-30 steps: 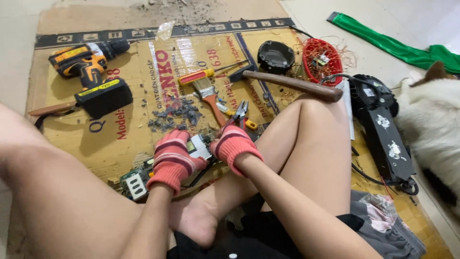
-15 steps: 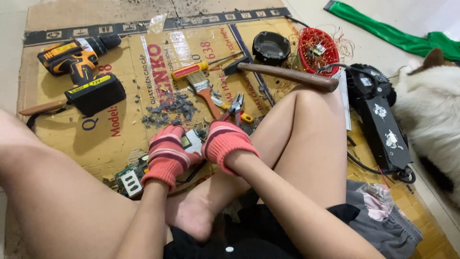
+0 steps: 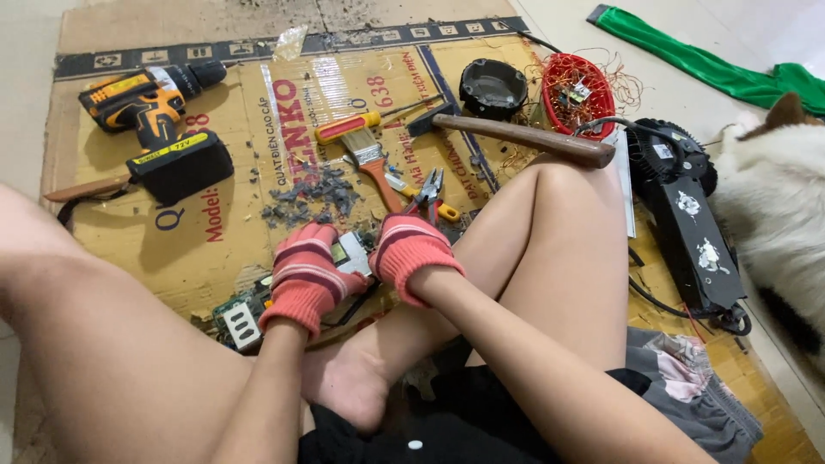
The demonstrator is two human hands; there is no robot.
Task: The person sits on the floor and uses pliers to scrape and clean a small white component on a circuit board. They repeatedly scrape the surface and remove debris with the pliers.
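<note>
Both gloved hands, left hand [image 3: 302, 279] and right hand [image 3: 411, 250], clamp a small metal-cased part [image 3: 351, 254] low over the cardboard sheet [image 3: 215, 236], apparently for steadiness, beside the circuit board [image 3: 239, 316].

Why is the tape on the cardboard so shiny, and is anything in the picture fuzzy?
In the head view, light from above bounces off the clear tape on the cardboard, making pale glare. The drill throws a soft shadow to its lower left. The gloved left hand and right hand look slightly blurred; the hammer looks sharp.
</note>
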